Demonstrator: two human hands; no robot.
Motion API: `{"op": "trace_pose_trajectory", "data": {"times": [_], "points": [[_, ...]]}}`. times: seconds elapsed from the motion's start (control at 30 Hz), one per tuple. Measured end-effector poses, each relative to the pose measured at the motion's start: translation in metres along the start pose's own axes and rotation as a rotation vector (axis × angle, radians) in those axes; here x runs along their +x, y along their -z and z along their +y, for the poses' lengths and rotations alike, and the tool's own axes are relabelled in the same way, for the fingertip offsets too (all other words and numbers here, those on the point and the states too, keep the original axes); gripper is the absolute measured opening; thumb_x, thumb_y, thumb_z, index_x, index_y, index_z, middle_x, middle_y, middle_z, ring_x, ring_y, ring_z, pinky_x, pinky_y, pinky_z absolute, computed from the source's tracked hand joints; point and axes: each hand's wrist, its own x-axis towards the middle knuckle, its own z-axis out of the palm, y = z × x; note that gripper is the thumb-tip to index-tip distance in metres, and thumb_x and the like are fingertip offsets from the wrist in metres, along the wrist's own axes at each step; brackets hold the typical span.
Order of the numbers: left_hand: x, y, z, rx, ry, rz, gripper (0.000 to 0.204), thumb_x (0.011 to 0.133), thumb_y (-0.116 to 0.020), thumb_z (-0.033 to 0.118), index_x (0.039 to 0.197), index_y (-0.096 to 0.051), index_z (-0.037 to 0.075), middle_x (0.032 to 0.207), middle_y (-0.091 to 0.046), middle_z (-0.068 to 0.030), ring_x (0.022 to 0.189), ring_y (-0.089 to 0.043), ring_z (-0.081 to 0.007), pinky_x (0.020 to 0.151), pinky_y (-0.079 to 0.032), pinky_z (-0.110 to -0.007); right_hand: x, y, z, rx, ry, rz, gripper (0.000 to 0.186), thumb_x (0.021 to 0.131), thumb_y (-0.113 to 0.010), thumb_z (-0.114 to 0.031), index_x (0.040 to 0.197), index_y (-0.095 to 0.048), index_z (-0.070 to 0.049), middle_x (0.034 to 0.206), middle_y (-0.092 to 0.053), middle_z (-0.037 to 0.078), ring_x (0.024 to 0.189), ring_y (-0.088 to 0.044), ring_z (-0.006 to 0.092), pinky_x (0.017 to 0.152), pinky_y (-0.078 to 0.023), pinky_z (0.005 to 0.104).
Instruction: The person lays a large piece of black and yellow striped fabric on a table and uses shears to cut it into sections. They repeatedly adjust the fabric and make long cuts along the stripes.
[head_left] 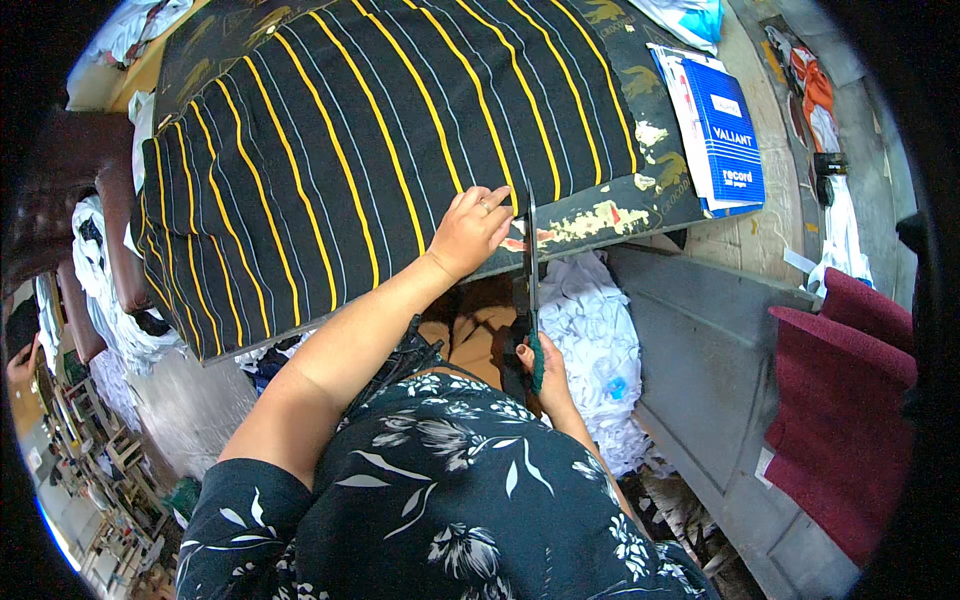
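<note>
A black cloth with yellow and thin grey stripes (350, 150) lies spread over the dark table in front of me. My left hand (470, 232), with a ring on one finger, is closed at the cloth's near edge, fingers bent over the fabric; its thumb is mostly hidden. My right hand (548, 372) is wrapped round the green-covered handle of large dark scissors (531, 260). The blades point away from me, their tips over the cloth's near edge just right of my left fingers. From this view I cannot tell how far the blades are parted.
Worn paint shows on the tabletop (600, 222). A blue record book (725, 135) lies on papers at the right. White cloth (590, 350) is heaped below the table edge, beside a grey panel (700, 330). Maroon fabric (840, 410) hangs at the right; brown padded seating (65, 190) stands left.
</note>
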Motion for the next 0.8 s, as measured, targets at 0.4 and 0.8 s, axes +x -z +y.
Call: {"op": "trace_pose_trajectory", "data": {"times": [0.4,0.8], "points": [[-0.005,0.003,0.002,-0.040,0.025,-0.007,0.017,0.077,-0.071,0.011,0.093,-0.066,0.007,0.120,-0.065,-0.0079,0.099,-0.059,-0.0269,0.085,-0.049,-0.039,0.025,0.050,-0.033,0.263,-0.192,-0.285,0.034,0.089,-0.070,-0.038,0.096,-0.048,-0.013,0.066,-0.045,-0.002,0.047,-0.041,0.0086,0.041,-0.031,0.0237],[-0.011,0.007,0.012,-0.105,0.069,0.038,0.016,0.077,-0.071,0.010,0.092,-0.067,0.007,0.116,-0.067,-0.0089,0.097,-0.061,-0.0264,0.084,-0.050,-0.039,0.038,0.056,-0.049,0.121,-0.242,-0.228,0.029,0.091,-0.070,-0.031,0.091,-0.046,-0.014,0.060,-0.038,-0.006,0.043,-0.034,0.0051,0.038,-0.024,0.0228]]}}
